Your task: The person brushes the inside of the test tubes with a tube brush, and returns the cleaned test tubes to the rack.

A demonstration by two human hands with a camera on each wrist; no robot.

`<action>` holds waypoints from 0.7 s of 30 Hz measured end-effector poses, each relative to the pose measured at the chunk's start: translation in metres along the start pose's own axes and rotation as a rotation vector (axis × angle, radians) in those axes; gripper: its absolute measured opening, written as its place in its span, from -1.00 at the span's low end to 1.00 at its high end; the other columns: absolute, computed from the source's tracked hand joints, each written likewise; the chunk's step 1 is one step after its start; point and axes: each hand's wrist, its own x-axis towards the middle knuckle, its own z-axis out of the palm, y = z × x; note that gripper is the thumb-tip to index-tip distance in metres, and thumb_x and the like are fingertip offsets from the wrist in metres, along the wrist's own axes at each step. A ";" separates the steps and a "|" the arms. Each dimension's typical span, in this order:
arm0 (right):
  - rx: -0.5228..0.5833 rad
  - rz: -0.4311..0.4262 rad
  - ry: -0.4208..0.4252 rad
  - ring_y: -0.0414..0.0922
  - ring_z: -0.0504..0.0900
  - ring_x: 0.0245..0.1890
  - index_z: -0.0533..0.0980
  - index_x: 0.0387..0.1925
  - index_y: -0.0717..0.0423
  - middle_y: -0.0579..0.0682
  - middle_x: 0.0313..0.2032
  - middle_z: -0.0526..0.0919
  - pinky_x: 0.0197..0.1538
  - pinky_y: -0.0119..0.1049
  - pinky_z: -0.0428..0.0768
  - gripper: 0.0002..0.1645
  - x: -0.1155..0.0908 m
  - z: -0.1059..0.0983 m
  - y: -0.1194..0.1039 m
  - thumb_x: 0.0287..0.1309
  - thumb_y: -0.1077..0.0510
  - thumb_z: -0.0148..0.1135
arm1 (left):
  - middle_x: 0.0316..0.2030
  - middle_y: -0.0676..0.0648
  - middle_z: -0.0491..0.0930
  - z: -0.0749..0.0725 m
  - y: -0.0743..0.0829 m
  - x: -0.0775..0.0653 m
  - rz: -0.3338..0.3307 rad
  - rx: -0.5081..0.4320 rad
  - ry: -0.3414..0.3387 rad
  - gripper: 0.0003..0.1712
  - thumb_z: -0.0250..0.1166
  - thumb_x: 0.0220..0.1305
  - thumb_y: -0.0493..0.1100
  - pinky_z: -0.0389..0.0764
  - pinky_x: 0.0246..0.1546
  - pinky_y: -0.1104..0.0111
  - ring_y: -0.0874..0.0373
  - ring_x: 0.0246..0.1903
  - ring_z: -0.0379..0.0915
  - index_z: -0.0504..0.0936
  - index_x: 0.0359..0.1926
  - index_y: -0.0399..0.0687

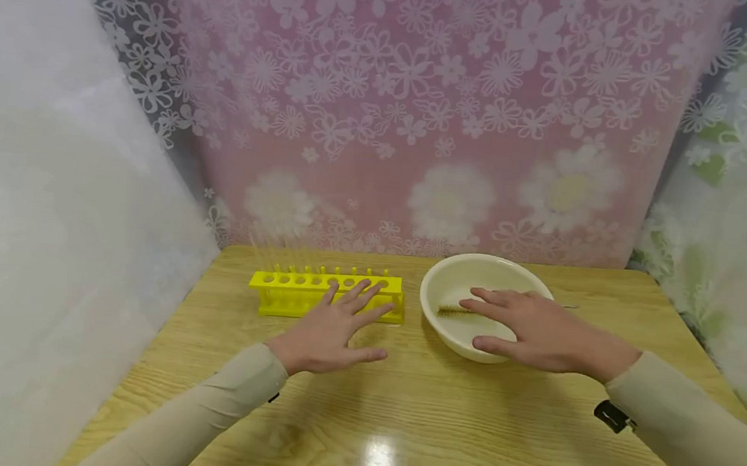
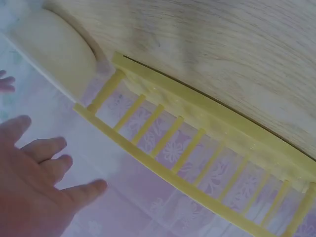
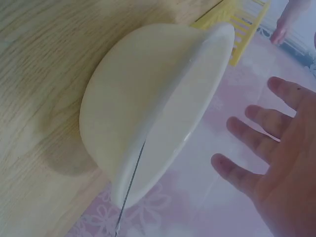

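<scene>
A yellow test tube rack (image 1: 326, 285) stands at the back left of the table, with several clear test tubes (image 1: 277, 250) in the holes at its left end. My left hand (image 1: 330, 334) hovers in front of the rack, fingers spread, holding nothing. To the right sits a cream bowl (image 1: 436, 284). A brush with brownish bristles (image 1: 452, 311) lies in it, its thin wire handle (image 3: 132, 180) sticking out over the rim. Above the bowl is my right hand (image 1: 539, 331), fingers spread and holding nothing; it hides part of the brush.
The wooden table (image 1: 341, 425) carries the rack and bowl along its far side. Behind it hangs a pink flowered curtain (image 1: 383, 136). A white sheet (image 1: 66, 196) stands at the left and a flowered curtain (image 1: 737, 245) at the right.
</scene>
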 end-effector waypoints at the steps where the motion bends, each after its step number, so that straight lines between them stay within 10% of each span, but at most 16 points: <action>1: -0.004 -0.003 0.014 0.12 0.39 0.40 0.28 0.48 -0.31 -0.04 0.45 0.36 0.32 0.28 0.31 -0.25 0.000 -0.001 0.001 0.39 -0.45 -0.04 | 0.60 -0.01 -0.09 0.000 -0.001 -0.001 -0.009 -0.017 0.020 -0.09 -0.21 0.36 0.59 -0.08 0.48 -0.21 0.02 0.61 -0.29 0.01 0.58 0.37; 8: -0.041 0.005 0.080 0.10 0.58 0.20 0.54 0.24 -0.12 -0.01 0.21 0.61 0.20 0.17 0.48 -0.41 -0.009 -0.014 0.008 0.40 -0.33 0.08 | 0.04 -0.05 0.70 -0.002 -0.010 -0.004 -0.071 -0.021 0.245 -0.49 0.17 0.45 0.22 0.62 0.10 0.13 0.04 0.09 0.61 0.68 0.11 -0.04; 14: -0.098 0.008 0.116 0.11 0.61 0.16 0.59 0.18 -0.06 0.02 0.16 0.64 0.17 0.14 0.52 -0.48 -0.019 -0.016 0.020 0.39 -0.26 0.16 | -0.19 -0.02 0.74 -0.004 -0.019 -0.008 -0.196 -0.049 0.393 -0.73 0.25 0.41 0.04 0.63 -0.38 0.29 0.10 -0.27 0.64 0.74 -0.14 -0.02; 21: -0.131 0.028 0.138 0.13 0.64 0.11 0.60 0.14 0.01 0.06 0.12 0.66 0.11 0.14 0.56 -0.53 -0.029 -0.016 0.034 0.35 -0.15 0.27 | -0.30 -0.05 0.75 -0.006 -0.032 -0.011 -0.317 -0.079 0.534 -0.78 0.25 0.37 -0.03 0.63 -0.43 0.27 0.12 -0.42 0.63 0.74 -0.21 -0.03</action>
